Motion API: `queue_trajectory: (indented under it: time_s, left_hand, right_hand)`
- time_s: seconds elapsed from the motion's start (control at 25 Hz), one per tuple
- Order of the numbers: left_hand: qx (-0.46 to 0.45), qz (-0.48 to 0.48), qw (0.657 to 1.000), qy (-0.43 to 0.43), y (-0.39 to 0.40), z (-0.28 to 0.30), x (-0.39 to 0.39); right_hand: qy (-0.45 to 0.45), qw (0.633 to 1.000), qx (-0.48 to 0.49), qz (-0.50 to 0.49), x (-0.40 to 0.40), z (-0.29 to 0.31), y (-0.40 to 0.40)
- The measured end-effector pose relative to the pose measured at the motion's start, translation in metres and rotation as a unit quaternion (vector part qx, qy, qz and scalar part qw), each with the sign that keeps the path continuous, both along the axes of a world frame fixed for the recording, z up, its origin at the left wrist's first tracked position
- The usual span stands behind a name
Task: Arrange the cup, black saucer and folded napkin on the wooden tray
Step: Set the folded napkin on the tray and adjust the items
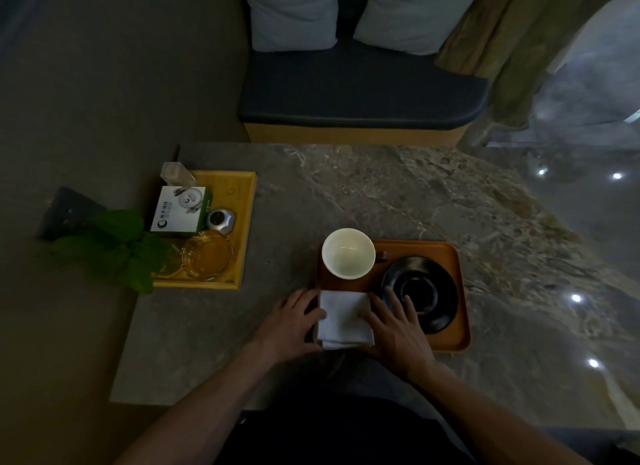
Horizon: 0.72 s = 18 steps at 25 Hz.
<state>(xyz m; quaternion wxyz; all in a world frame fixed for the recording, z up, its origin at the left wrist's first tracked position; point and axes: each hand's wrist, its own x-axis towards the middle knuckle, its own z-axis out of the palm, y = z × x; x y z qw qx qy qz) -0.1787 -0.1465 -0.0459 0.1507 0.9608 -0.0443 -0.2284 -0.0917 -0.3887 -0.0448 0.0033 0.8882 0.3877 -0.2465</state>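
Note:
A brown wooden tray point(415, 248) lies on the marble table. A white cup point(348, 253) stands upright on its far left corner. The black saucer point(424, 293) sits on the tray's right half. A folded white napkin point(344, 319) lies on the near left part of the tray. My left hand point(289, 322) touches the napkin's left edge with its thumb on the cloth. My right hand point(398, 329) presses flat on the napkin's right edge, its fingers reaching over the saucer's near rim.
A yellow tray point(247, 222) at the left holds a small box point(180, 210), a glass ashtray point(207, 254), a clear glass and a small metal object. A green plant point(114, 246) leans beside it. A bench with cushions point(360, 90) stands beyond the table.

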Motion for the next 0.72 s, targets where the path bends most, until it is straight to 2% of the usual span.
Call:
queue_trajectory:
  time_s: [0.28,0.72]
  left_hand:
    - [0.010,0.003,1.000,0.028,-0.0030,0.0057,-0.0006]
    - [0.013,0.010,1.000,0.027,-0.0037,0.0039,0.0008]
  right_hand:
    - [-0.007,1.000,-0.007,0.007,0.0008,0.0026,0.0009]
    - [-0.023,0.999,-0.005,0.025,0.0068,0.0002,-0.0003]
